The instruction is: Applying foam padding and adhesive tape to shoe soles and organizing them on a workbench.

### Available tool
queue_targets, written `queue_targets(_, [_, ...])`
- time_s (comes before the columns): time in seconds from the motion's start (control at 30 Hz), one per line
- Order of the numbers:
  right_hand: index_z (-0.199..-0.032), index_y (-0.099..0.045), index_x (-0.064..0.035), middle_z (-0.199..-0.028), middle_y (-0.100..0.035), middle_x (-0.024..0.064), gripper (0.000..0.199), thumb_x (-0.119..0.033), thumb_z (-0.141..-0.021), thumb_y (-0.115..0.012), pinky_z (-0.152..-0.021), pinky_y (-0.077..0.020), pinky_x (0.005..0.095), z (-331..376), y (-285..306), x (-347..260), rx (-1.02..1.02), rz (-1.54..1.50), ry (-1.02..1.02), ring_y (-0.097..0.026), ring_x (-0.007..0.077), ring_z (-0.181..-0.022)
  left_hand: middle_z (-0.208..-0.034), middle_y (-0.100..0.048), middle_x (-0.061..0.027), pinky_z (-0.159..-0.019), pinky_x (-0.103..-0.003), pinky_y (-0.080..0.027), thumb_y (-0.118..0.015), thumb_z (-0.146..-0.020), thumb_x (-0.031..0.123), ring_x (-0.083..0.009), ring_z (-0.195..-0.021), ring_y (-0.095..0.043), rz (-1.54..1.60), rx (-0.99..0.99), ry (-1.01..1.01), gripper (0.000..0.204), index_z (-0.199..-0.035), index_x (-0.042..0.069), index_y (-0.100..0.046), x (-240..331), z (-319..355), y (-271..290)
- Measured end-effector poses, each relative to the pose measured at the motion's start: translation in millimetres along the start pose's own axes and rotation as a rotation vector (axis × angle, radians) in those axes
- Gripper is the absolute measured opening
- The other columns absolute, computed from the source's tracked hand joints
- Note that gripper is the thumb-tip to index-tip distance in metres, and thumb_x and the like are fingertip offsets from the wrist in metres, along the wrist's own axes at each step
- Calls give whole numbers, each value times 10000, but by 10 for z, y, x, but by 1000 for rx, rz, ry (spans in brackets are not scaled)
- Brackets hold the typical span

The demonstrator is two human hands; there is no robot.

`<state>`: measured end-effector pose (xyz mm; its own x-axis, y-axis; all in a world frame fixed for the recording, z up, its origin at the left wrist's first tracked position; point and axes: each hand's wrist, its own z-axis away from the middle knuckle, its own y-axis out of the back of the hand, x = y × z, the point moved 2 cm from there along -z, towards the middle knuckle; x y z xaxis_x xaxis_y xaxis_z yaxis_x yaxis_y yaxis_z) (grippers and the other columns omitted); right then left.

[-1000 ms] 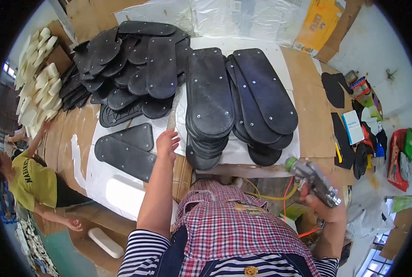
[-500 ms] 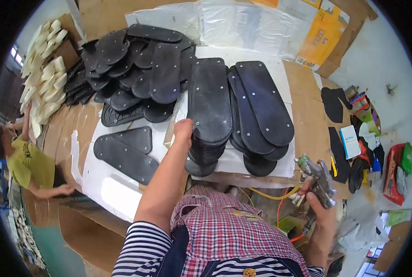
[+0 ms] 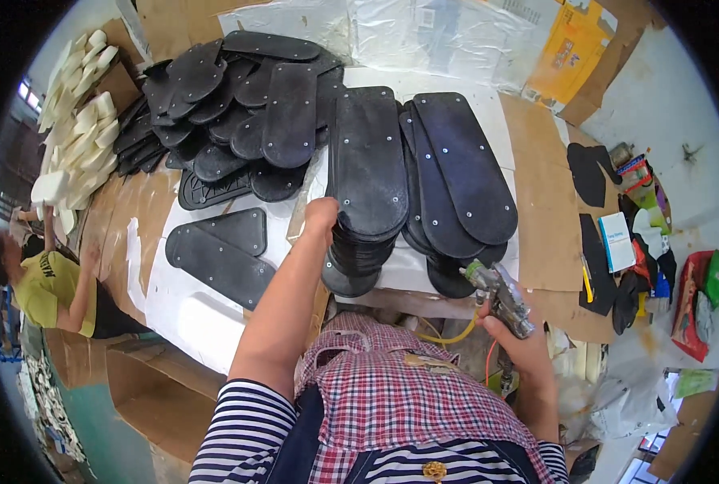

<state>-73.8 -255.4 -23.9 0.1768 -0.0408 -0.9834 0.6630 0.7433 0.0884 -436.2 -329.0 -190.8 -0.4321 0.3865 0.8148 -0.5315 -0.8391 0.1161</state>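
Observation:
My right hand (image 3: pixel 519 337) is wrapped round a metal spray gun (image 3: pixel 500 300), held near the table's front edge with its nozzle end toward the right-hand stack. A yellow hose and an orange one run beside it. My left hand (image 3: pixel 321 214) is closed against the left side of a tall stack of black sole-shaped plates (image 3: pixel 367 161) dotted with small silver studs; whatever its fingers grip is hidden. Just right of that stands a second, fanned stack of similar plates (image 3: pixel 466 165). Left of my forearm, two more plates (image 3: pixel 218 254) overlap on white paper.
A large heap of black plates (image 3: pixel 214 113) lies at the back left, beside piled cream-coloured pieces (image 3: pixel 85 153). A person in a yellow-green shirt (image 3: pixel 53 290) is at far left. At right are a yellow cutter (image 3: pixel 587 284), a blue-and-white booklet (image 3: pixel 616 242) and a red bag (image 3: pixel 690 306).
My right hand has brought the spray gun left and up, closer to the right-hand stack. My left hand stays at its stack. The person at left has raised a hand.

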Motion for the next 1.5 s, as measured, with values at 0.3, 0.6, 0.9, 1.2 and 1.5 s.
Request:
queue_targets(0.3, [-1337,-399,-17,-947,-612,60,622,-62,-788,-688,-802,-455,270,-33,23,217,-53,39,2,-568,115,-883,-1031,-609,-113,-736,-332,-456,-553,-759,59,-226,-845,-585,17,-30,5,466,-1216,-27,-516,-67,56,-84])
queue_targets(0.6, [-1324,-406,-16,-917,-603,42,614,-69,-783,-692,-773,-467,270,-99,51,305,-72,78,40,-565,104,-864,-841,-592,-50,-515,-288,-397,-526,-777,56,-131,-556,-508,36,2,40,413,-1190,50,-537,90,159,-145])
queue_targets(0.9, [-1337,-388,-26,-923,-590,32,620,-70,-794,-685,-756,-466,258,-142,19,330,-88,46,9,-549,94,-852,-903,-648,-117,-661,-297,-464,-504,-763,57,-188,-744,-601,-364,214,-433,438,-1189,-25,-562,-255,-193,-84])
queue_targets(1.2, [-1343,-387,-38,-927,-586,38,628,-81,-791,-684,-756,-466,264,-147,33,352,-91,112,26,-552,104,-857,-850,-616,-91,-597,-301,-440,-503,-766,66,-158,-666,-556,-178,133,-170,422,-1178,7,-575,-195,-247,-119])
queue_targets(1.5, [-1339,-390,-41,-917,-583,34,622,-72,-790,-682,-757,-463,262,-151,57,428,-62,92,0,-550,102,-855,-945,-567,-18,-668,-281,-386,-457,-837,113,-138,-760,-476,242,-62,62,335,-1158,95,-551,71,85,-159])
